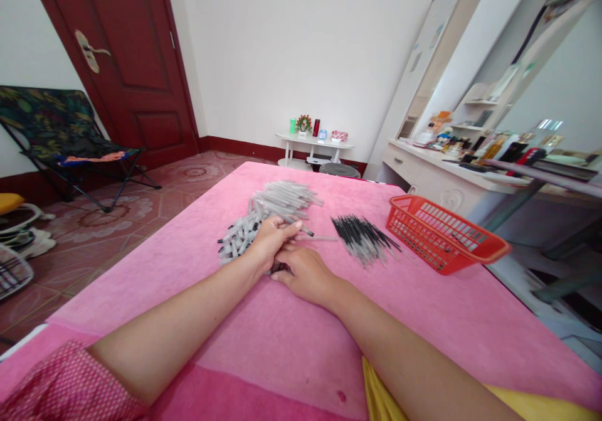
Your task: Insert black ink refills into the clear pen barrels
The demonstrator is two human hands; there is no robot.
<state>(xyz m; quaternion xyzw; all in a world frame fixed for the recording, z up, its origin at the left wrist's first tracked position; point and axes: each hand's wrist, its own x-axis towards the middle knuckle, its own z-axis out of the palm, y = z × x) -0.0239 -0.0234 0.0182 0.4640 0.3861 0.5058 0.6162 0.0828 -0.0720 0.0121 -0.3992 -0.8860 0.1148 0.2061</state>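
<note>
My left hand is closed, thumb and fingers pinching a slim grey pen barrel whose dark end sticks out to the right. Just below it, my right hand is curled with its fingers bent inward, touching the left; what it grips is hidden. Left of both hands lies a heap of grey pen caps with some black parts. Behind them is a pile of translucent whitish pen barrels. To the right rests a bundle of pen refills, dark at one end and clear at the other.
An orange-red plastic basket stands at the table's right edge. Pink cloth covers the table. Beyond are a small white stand, a dressing table with bottles, a folding chair and a red door.
</note>
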